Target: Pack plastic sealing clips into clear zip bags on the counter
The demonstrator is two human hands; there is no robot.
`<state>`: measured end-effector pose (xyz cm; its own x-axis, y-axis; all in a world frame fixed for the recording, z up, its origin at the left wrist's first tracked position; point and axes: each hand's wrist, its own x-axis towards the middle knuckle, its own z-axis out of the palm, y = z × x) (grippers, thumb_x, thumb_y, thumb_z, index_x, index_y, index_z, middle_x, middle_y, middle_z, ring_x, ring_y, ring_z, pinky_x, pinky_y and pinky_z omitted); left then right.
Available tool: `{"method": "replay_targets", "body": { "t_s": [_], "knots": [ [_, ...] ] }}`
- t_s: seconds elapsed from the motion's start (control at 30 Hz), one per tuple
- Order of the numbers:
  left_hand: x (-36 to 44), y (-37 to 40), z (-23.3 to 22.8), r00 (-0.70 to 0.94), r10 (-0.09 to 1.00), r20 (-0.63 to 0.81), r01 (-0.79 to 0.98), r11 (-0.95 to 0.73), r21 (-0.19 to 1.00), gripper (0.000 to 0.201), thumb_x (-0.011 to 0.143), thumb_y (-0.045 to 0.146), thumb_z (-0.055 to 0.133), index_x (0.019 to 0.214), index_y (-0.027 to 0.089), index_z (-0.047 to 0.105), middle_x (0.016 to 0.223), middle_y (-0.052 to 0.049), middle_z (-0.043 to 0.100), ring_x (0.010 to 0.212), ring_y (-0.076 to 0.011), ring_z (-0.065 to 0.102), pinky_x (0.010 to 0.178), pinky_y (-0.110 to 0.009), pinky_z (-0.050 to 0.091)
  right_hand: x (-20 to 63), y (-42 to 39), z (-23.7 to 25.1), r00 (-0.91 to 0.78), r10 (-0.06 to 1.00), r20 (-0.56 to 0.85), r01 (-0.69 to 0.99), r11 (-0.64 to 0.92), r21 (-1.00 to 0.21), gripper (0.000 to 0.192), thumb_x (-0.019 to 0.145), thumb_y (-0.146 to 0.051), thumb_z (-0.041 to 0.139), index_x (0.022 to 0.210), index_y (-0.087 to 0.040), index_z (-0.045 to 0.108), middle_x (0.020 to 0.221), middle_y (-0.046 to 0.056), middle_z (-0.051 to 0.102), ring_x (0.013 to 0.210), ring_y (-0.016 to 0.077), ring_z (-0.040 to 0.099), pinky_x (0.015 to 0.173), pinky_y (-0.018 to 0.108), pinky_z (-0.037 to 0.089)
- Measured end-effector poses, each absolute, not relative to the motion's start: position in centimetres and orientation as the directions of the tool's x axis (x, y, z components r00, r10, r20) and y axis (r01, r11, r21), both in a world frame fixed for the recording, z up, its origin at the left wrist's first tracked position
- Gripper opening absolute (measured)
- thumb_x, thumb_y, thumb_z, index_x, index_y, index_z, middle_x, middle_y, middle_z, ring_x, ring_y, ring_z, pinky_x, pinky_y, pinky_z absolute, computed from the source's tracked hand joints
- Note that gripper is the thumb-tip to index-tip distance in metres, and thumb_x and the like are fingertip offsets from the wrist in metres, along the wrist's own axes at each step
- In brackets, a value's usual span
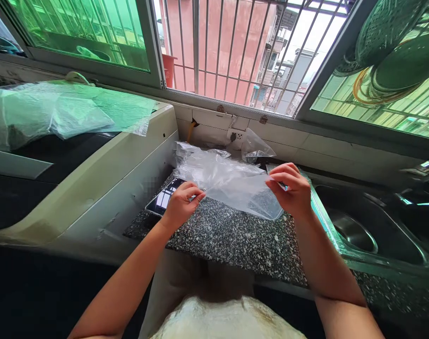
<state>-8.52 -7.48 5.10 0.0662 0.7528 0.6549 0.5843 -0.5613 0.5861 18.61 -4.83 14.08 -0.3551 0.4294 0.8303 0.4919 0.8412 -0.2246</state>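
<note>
our left hand (181, 203) pinching the clear plastic bag (232, 186), right hand (291, 189) pinching its other edge, speckled counter (235, 235) beneath (perhaps a phone (163, 200) underneath), sink (369, 226) alongside

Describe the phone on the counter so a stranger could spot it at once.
Start at the speckled counter between the white appliance and the steel sink. At its left rear edge, just behind the left hand, the phone lies flat. It is the only dark, glossy slab there, partly covered by the clear plastic bag both hands hold.
</note>
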Motion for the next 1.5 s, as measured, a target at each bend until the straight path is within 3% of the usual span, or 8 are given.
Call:
{"method": "replay_targets", "body": {
  "t_s": [0.2,0.43,0.53,0.67,0.83,1.07,1.17,1.5],
  "knots": [
    [-8.4,-7.5,4.0,0.033,0.811,0.585,0.501,-0.52,0.692,0.017,0.079,0.023,0.056,0.064,0.016,0.061,0.065,-0.001,0.051,0.062,-0.0108,0.048,0.056,-0.022,0.039,19.3,-4.3,14.8,-0.333,0.479,0.812,0.483,0.826,-0.29,0.012,0.076,-0.025,0.06,0.065,-0.024,0.06,0.068,-0.001,0.059,0.071,0.0148,0.052,0.065,0.031,0.044],
    [-7.6,-7.0,2.5,0.069,0.861,0.504,0.5,-0.467,0.73,0.018,0.079,0.026,0.054,0.065,0.016,0.062,0.067,-0.001,0.052,0.065,-0.0119,0.05,0.058,-0.023,0.041,18.4,-4.5,15.9,-0.415,0.447,0.792,0.515,0.834,-0.201,0.012,0.078,-0.025,0.059,0.065,-0.024,0.06,0.069,-0.001,0.059,0.07,0.0143,0.052,0.067,0.031,0.043],
    [-7.2,-6.9,2.6,0.1,0.871,0.481,0.553,-0.45,0.701,0.011,0.076,0.026,0.059,0.079,0.018,0.065,0.073,-0.002,0.055,0.071,-0.0137,0.052,0.062,-0.025,0.043,17.9,-4.7,16.5,-0.464,0.464,0.755,0.55,0.819,-0.165,0.013,0.079,-0.027,0.057,0.067,-0.025,0.059,0.072,-0.001,0.06,0.073,0.0151,0.051,0.069,0.032,0.043],
    [-6.2,-6.9,4.5,0.097,0.816,0.57,0.529,-0.527,0.665,0.022,0.073,0.03,0.064,0.091,0.018,0.064,0.077,-0.003,0.056,0.074,-0.0147,0.053,0.066,-0.028,0.045,17.2,-4.9,17.3,-0.542,0.484,0.687,0.564,0.815,-0.13,0.015,0.081,-0.028,0.054,0.067,-0.025,0.059,0.073,0.0,0.06,0.073,0.0154,0.05,0.071,0.033,0.043],
    [-4.2,-7.1,8.0,0.044,0.714,0.698,0.376,-0.66,0.651,0.021,0.074,0.033,0.064,0.089,0.019,0.063,0.078,-0.002,0.054,0.068,-0.0109,0.052,0.064,-0.025,0.046,16.4,-4.9,17.6,-0.609,0.479,0.632,0.55,0.83,-0.099,0.017,0.082,-0.028,0.052,0.068,-0.025,0.06,0.072,0.0,0.06,0.074,0.0159,0.05,0.07,0.033,0.042],
    [-1.7,-7.1,11.1,-0.026,0.653,0.757,0.251,-0.729,0.637,0.017,0.073,0.029,0.066,0.083,0.017,0.063,0.07,0.0,0.051,0.065,-0.0092,0.047,0.062,-0.024,0.043,15.9,-4.9,17.5,-0.702,0.431,0.567,0.505,0.862,-0.03,0.015,0.081,-0.027,0.054,0.069,-0.024,0.061,0.073,0.0,0.061,0.073,0.0153,0.049,0.071,0.032,0.042],
    [-1.2,-7.2,11.5,-0.063,0.637,0.769,0.226,-0.741,0.632,0.009,0.077,0.025,0.061,0.074,0.017,0.062,0.068,0.0,0.052,0.064,-0.009,0.047,0.061,-0.024,0.042,15.7,-5.0,17.5,-0.731,0.412,0.544,0.488,0.873,-0.006,0.015,0.081,-0.027,0.054,0.069,-0.023,0.061,0.073,0.001,0.062,0.072,0.0153,0.049,0.07,0.032,0.042],
    [-0.6,-5.6,10.0,-0.073,0.676,0.733,0.126,-0.723,0.679,0.016,0.078,0.025,0.06,0.063,0.018,0.06,0.064,0.0,0.051,0.061,-0.0093,0.046,0.056,-0.024,0.04,16.0,-4.1,17.7,-0.78,0.434,0.45,0.509,0.859,0.053,0.02,0.083,-0.03,0.053,0.066,-0.023,0.061,0.068,0.001,0.061,0.068,0.0146,0.048,0.066,0.03,0.04]
  ]
}}
